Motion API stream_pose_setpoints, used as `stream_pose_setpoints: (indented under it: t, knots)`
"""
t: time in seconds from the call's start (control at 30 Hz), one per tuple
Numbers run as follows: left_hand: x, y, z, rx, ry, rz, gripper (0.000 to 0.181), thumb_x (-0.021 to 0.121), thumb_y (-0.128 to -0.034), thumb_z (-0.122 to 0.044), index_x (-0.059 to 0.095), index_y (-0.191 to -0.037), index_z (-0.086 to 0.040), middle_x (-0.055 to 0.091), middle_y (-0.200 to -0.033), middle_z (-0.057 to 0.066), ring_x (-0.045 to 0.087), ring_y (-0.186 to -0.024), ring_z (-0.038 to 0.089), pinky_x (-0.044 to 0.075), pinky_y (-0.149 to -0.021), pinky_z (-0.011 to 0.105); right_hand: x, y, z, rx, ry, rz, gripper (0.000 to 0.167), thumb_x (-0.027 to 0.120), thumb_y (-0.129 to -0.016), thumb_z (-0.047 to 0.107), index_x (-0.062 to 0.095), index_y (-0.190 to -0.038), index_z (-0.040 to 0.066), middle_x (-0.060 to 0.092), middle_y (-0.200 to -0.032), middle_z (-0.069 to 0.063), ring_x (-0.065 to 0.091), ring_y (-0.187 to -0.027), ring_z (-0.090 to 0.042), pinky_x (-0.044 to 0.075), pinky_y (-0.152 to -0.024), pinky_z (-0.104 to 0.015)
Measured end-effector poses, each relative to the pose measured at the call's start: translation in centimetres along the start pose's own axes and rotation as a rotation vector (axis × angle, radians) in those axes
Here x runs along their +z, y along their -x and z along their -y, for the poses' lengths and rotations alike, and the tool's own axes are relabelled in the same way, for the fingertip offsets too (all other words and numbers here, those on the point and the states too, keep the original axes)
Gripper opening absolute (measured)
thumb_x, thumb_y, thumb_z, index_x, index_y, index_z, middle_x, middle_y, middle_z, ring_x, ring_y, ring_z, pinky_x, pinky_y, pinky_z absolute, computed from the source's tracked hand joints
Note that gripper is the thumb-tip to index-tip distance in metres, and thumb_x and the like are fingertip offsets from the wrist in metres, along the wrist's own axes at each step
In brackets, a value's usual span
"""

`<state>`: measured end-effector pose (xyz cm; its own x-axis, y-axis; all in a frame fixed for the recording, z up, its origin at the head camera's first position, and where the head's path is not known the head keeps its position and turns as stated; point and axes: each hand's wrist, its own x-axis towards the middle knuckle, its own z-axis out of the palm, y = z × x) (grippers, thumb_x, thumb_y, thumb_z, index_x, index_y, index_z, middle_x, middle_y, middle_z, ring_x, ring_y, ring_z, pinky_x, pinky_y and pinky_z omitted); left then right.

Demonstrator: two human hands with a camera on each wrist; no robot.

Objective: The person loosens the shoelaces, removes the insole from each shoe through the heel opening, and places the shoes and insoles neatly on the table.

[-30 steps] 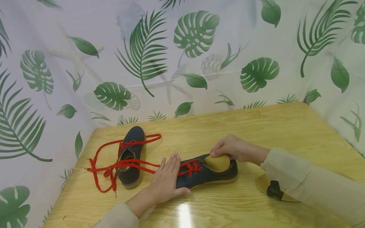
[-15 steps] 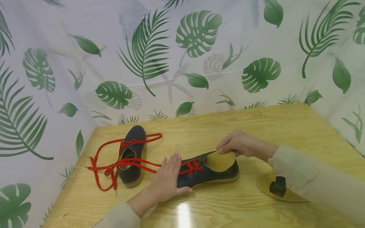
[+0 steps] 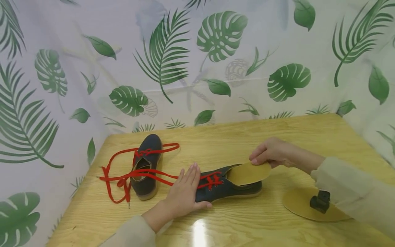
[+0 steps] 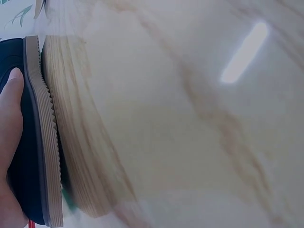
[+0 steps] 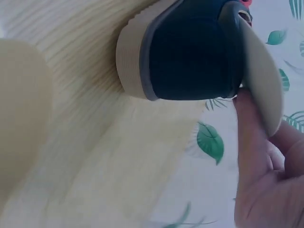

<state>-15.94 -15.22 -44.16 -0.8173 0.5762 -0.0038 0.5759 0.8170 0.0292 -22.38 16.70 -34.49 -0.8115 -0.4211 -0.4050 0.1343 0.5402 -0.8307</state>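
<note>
My left hand point(image 3: 183, 197) lies with straight fingers across the toe of a navy lace-up shoe point(image 3: 216, 192); its thumb rests along the shoe's near side. In the left wrist view, the thumb presses the dark upper above a ridged pale sole point(image 4: 47, 128). At the shoe's heel end, my right hand point(image 3: 274, 152) pinches the edge of a tan insole point(image 3: 250, 174). The insole's heel part sticks up out of the shoe opening, while its front is hidden inside. From the right wrist, the insole point(image 5: 266, 78) shows tilted above the shoe's heel point(image 5: 190, 57).
Another navy shoe point(image 3: 150, 142) stands to the left, with long red laces point(image 3: 114, 151) spread around it. A second tan insole point(image 3: 297, 202) lies on the wooden table point(image 3: 240, 226) under the right forearm. A small black device point(image 3: 321, 202) is by the right sleeve. Leaf-printed cloth point(image 3: 185, 68) hangs behind.
My right hand has moved right, drawing the insole partly out of the shoe over the heel. More of the second insole shows beneath the forearm. The left hand has stayed on the toe.
</note>
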Motion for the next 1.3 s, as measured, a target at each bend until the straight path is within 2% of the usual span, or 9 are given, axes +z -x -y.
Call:
stream_pose_setpoints:
  t: [0.27,0.47,0.53,0.67,0.77,0.87,1.03,1.2,1.3]
  knots:
    - [-0.1,-0.1,-0.4,-0.012,-0.016,0.014,0.11,0.046,-0.0805,-0.076,0.014,-0.149,0.004,0.011,-0.156,0.02,0.009,-0.145,0.029,0.012,-0.117,0.047,0.9,1.4,0.9,-0.221,0.549,-0.152,0.011,0.07,-0.084,0.012,0.075,-0.085,0.002,0.071,-0.076,-0.003,0.058,-0.062,-0.011,0.051,-0.057,-0.029]
    - [0.2,-0.1,-0.4,-0.016,-0.026,0.008,0.11,0.046,-0.0802,-0.076,0.015,-0.149,0.004,0.012,-0.156,0.02,0.01,-0.145,0.029,0.012,-0.117,0.046,2.8,2.9,0.5,-0.43,0.836,-0.433,0.024,0.06,-0.093,0.024,0.075,-0.087,0.007,0.07,-0.07,-0.002,0.061,-0.058,-0.015,0.051,-0.056,-0.032]
    - [0.2,0.0,-0.5,-0.017,-0.029,0.009,0.11,0.045,-0.0805,-0.076,0.015,-0.149,0.004,0.011,-0.156,0.02,0.009,-0.145,0.029,0.012,-0.118,0.046,3.1,3.1,-0.3,-0.611,0.883,-0.536,0.034,0.055,-0.096,0.032,0.075,-0.092,0.005,0.072,-0.076,-0.007,0.067,-0.062,-0.021,0.053,-0.055,-0.035]
    - [0.2,0.1,-0.4,-0.017,-0.04,0.008,0.109,0.044,-0.0811,-0.076,0.015,-0.149,0.005,0.011,-0.156,0.021,0.009,-0.145,0.029,0.013,-0.117,0.046,3.1,2.5,-1.5,-1.161,0.926,-0.673,0.049,0.044,-0.099,0.041,0.074,-0.099,0.003,0.073,-0.091,-0.011,0.071,-0.071,-0.022,0.054,-0.051,-0.032]
    - [0.3,0.2,-0.4,-0.013,-0.045,-0.004,0.109,0.045,-0.0813,-0.075,0.016,-0.148,0.005,0.013,-0.156,0.021,0.01,-0.145,0.029,0.014,-0.117,0.046,2.8,1.8,-2.0,-1.536,0.957,-0.683,0.045,0.046,-0.099,0.038,0.074,-0.1,0.003,0.072,-0.097,-0.011,0.071,-0.086,-0.021,0.056,-0.06,-0.031]
    - [0.3,0.3,-0.4,-0.008,-0.042,-0.009,0.109,0.046,-0.0814,-0.074,0.016,-0.148,0.006,0.013,-0.156,0.022,0.011,-0.145,0.03,0.014,-0.117,0.047,2.6,1.5,-2.3,-1.749,1.001,-0.641,0.04,0.052,-0.097,0.035,0.068,-0.115,0.003,0.066,-0.113,-0.011,0.062,-0.109,-0.019,0.056,-0.076,-0.031]
    - [0.2,0.2,-0.4,-0.011,-0.048,-0.005,0.109,0.046,-0.0812,-0.074,0.016,-0.148,0.006,0.012,-0.156,0.022,0.011,-0.145,0.031,0.014,-0.117,0.047,2.2,1.5,-2.9,-1.854,1.05,-0.58,0.045,0.052,-0.098,0.033,0.053,-0.131,0.002,0.049,-0.132,-0.011,0.047,-0.126,-0.017,0.05,-0.09,-0.031]
    - [0.0,0.1,-0.3,-0.013,-0.049,-0.006,0.11,0.044,-0.081,-0.076,0.014,-0.148,0.006,0.011,-0.156,0.022,0.011,-0.145,0.031,0.014,-0.117,0.047,1.7,0.7,-4.1,-1.835,1.089,-0.544,0.041,0.052,-0.098,0.029,0.054,-0.129,0.003,0.061,-0.117,-0.011,0.063,-0.104,-0.017,0.056,-0.074,-0.032]
    - [0.0,0.1,-0.3,-0.006,-0.07,-0.013,0.111,0.032,-0.0795,-0.08,0.014,-0.148,0.006,0.012,-0.156,0.022,0.01,-0.145,0.031,0.014,-0.117,0.047,1.5,0.4,-4.7,-1.803,1.123,-0.501,0.033,0.051,-0.099,0.026,0.065,-0.118,0.004,0.07,-0.104,-0.01,0.07,-0.089,-0.019,0.057,-0.071,-0.032]
